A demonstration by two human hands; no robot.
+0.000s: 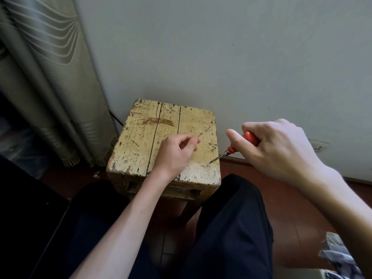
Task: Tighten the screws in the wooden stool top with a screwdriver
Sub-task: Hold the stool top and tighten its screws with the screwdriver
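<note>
A worn yellow wooden stool top (141, 141) stands against the wall between my knees. My right hand (277, 146) grips a red-handled screwdriver (239, 142), whose metal tip meets a screw (209, 163) near the stool's front right corner. Another screw (214, 148) stands in the wood a little behind it, and a loose screw (208, 129) lies farther back by the right edge. My left hand (177, 152) hovers over the middle of the top with curled fingers, thumb and forefinger close together; a small screw (199, 135) sits just beyond its fingertips.
A grey-green curtain (44, 81) hangs at the left, its fringe touching the floor beside the stool. The pale wall (221, 57) rises right behind the stool. My dark-trousered legs (231, 228) flank the stool. Patterned cloth (338, 256) lies at the bottom right on the red-brown floor.
</note>
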